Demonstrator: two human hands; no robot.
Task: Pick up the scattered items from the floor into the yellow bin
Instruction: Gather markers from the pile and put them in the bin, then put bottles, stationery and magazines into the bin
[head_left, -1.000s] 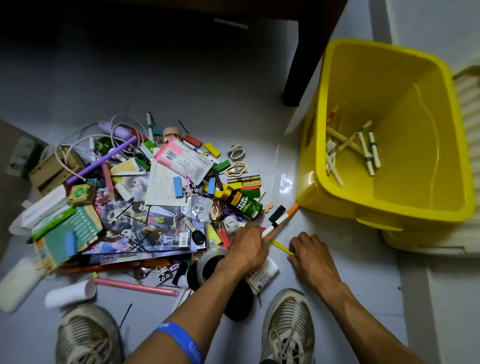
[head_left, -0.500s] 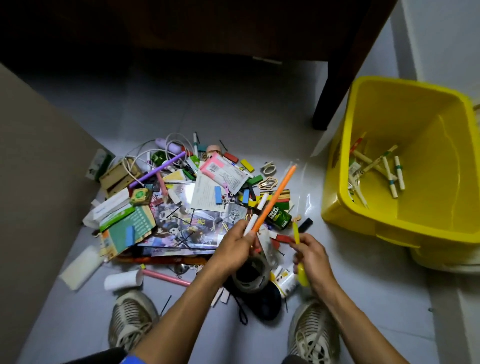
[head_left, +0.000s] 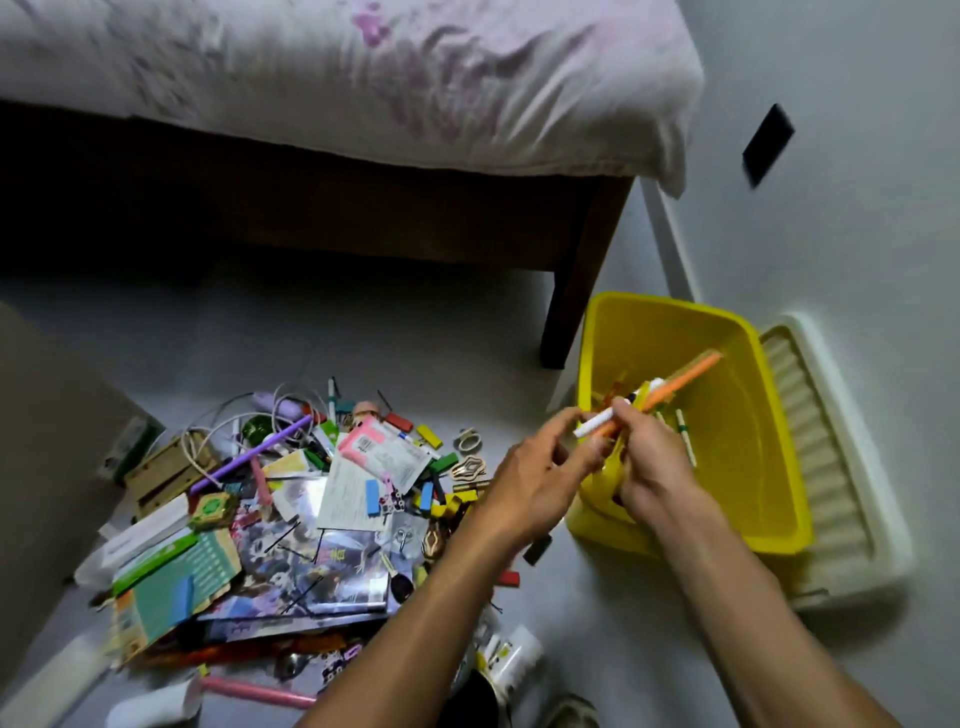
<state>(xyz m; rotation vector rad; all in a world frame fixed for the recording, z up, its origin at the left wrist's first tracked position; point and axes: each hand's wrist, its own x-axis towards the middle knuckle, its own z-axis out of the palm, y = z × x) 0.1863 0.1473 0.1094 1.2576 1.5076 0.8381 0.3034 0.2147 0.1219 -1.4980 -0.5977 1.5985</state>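
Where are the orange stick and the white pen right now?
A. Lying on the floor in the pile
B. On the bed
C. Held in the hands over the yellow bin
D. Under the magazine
C, since both hands, the left hand and right hand, hold the orange stick and white pen above the yellow bin.

A bed (head_left: 332, 78) with a white, pink-flowered sheet fills the top of the view, from ten to one o'clock. Its dark wooden leg (head_left: 576, 291) stands on the grey floor (head_left: 363, 332) near centre. At three o'clock, a white ribbed lid (head_left: 831, 467) lies flat. A black plate (head_left: 768, 143) sits on the wall (head_left: 857, 234) at two o'clock.
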